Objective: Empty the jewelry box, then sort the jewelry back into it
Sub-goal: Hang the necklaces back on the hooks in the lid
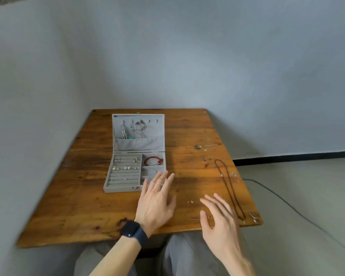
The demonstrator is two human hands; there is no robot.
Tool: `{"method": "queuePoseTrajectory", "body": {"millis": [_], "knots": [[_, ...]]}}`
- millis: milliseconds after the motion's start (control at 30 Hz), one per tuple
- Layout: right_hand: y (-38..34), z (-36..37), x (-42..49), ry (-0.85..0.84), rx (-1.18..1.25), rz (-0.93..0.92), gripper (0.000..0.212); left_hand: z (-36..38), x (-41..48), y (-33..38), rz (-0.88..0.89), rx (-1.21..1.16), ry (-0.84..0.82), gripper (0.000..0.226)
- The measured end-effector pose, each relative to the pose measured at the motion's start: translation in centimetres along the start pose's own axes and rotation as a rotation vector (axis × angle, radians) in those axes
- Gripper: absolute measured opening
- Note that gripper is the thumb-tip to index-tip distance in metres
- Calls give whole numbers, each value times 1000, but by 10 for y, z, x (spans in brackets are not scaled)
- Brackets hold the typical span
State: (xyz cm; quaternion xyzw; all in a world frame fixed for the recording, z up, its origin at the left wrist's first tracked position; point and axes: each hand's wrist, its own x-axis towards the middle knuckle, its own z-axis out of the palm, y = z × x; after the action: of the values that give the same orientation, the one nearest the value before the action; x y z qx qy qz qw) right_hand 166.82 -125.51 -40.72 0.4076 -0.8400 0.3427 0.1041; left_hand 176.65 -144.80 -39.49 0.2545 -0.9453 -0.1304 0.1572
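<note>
A grey jewelry box (108, 184) stands open on the wooden table (88, 212). Its lid holds hanging chains and a turquoise piece (130, 137). Its tray holds rings and earrings (126, 167) in the slotted rows and a red bracelet (153, 161) in a right compartment. My left hand (156, 202), flat with straight fingers, reaches over the box's near right corner and holds nothing. My right hand (219, 220) hovers open above the table's near right part. A long dark red necklace (229, 188) lies on the table to the right, with small earrings (190, 202) between my hands.
Small silver pieces (254, 217) lie at the table's near right corner, and a clear ring (233, 174) sits beside the necklace. Grey walls close in behind and on the left. A dark cable (287, 204) runs along the floor on the right. My knees are under the near edge.
</note>
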Motion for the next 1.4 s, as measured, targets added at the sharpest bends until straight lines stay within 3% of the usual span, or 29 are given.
{"method": "queuePoseTrajectory", "body": {"millis": [367, 700, 833, 1033, 1133, 1200, 1300, 1400], "knots": [[62, -36, -36, 71, -315, 304, 33, 41, -26, 23, -35, 55, -164, 62], [50, -19, -40, 66, -236, 194, 27, 38, -28, 20, -21, 85, -213, 58], [51, -18, -46, 77, -221, 229, 36, 40, -27, 18, -20, 82, -224, 58], [65, -22, -56, 135, -190, 87, 25, 42, -27, 17, -15, 40, -198, 57], [67, -29, -54, 135, -159, 91, 19, 35, -26, 19, -55, -104, -180, 54], [63, -37, -51, 121, -108, 115, 16, 26, -27, 23, -106, -252, -90, 48], [54, -52, -44, 107, -21, 167, 14, 12, -28, 44, -32, -294, 22, 28], [44, -66, -41, 117, 64, 257, 14, 5, -15, 80, -89, -438, -271, 39]]}}
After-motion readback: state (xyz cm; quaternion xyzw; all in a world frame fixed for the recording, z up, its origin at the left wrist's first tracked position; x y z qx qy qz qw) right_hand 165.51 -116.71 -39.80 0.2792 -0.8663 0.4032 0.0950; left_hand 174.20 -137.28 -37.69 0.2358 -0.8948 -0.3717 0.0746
